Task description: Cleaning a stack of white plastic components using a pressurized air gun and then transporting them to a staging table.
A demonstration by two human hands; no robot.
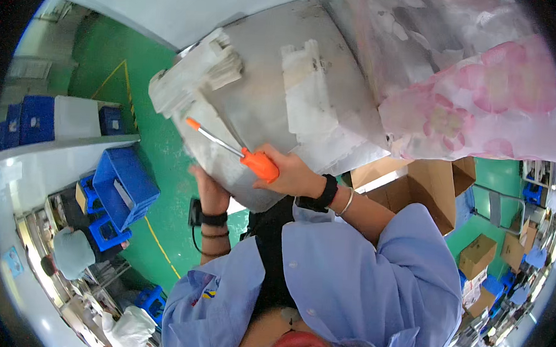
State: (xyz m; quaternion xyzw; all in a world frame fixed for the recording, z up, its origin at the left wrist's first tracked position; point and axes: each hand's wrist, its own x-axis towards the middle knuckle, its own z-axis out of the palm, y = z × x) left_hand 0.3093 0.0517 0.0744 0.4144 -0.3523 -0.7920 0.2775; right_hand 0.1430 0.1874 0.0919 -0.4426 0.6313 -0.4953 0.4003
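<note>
Toward nine o'clock we see a blue plastic crate point(126, 184); at eleven, a pile of white strips point(202, 69) lies on the grey worktop point(260, 40). Between eight and nine, our left hand point(213, 194) is at the worktop's edge, its fingers partly hidden, so we cannot tell its grip. At the centre, our right hand point(295, 174) wraps the handle of an orange-handled tool point(261, 165), whose metal shaft and orange tip point toward ten. Rightward, we have an open cardboard box point(425, 187) at three and a pink floral sheet point(477, 99) at two.
</note>
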